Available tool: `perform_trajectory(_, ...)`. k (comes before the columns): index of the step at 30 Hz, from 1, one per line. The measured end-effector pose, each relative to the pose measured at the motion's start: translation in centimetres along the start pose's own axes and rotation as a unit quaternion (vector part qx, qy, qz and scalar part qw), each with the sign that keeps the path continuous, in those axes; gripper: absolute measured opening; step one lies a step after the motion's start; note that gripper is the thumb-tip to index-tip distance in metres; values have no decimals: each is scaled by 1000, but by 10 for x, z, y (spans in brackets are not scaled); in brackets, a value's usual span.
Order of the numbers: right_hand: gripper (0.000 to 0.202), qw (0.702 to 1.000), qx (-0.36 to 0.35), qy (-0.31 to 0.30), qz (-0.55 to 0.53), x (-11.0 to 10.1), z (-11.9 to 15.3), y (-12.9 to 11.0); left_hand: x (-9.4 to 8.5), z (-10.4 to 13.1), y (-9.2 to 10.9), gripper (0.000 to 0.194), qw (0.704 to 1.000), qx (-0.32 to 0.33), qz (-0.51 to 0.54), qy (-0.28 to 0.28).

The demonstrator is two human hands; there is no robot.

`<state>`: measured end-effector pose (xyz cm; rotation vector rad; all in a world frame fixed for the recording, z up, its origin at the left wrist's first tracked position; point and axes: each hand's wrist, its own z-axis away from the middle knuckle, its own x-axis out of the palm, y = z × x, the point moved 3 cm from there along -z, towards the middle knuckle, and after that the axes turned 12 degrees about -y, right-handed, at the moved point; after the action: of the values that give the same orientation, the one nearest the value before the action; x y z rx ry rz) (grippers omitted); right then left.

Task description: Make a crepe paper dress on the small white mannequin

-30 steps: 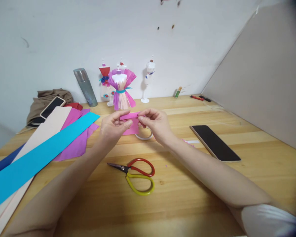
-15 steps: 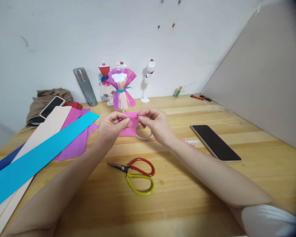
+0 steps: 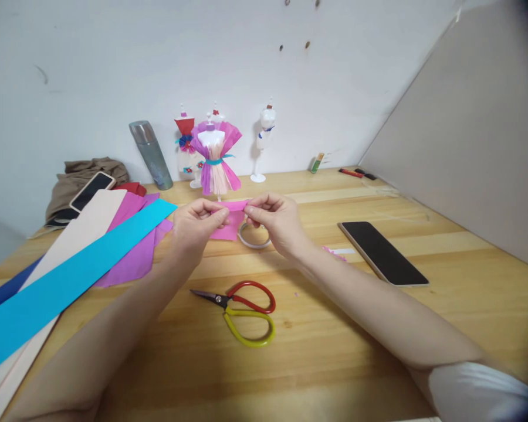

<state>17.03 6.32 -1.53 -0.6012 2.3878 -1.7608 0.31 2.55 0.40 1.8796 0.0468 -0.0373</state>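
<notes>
Between my two hands hangs a small pink paper piece (image 3: 227,227), its top edge folded into a narrow band. My left hand (image 3: 199,225) pinches the upper left corner with thumb and fingers. At the upper right corner my right hand (image 3: 276,221) pinches the same edge. A roll of tape (image 3: 255,244) lies just under my right fingers, partly hidden by them. Nearer to me, scissors (image 3: 235,310) with one red and one yellow handle rest on the table, blades pointing left. A small dress form (image 3: 213,158) in a purple and pale pink paper dress stands behind my hands.
Paper strips, with a blue one (image 3: 83,275) on top, cover the left side. A flask (image 3: 151,155) leans against the wall near other dress forms (image 3: 259,146). On the right lies a phone (image 3: 382,253); another phone (image 3: 92,191) rests on brown cloth (image 3: 66,196).
The pink paper's lower part has swung slightly left and narrowed, showing more of the tape roll. Both hands keep their pinch on the top edge, and the view has shifted very slightly.
</notes>
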Motion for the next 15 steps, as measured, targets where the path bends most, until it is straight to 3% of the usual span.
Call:
perform_trajectory(6, 27, 1000, -5, 12, -5, 1, 1, -2, 3, 1, 1, 21, 998, -31, 56, 6)
perform_trajectory(15, 29, 1000, -16, 6, -12, 0, 2, -3, 4, 2, 3, 19, 999, -28, 41, 9)
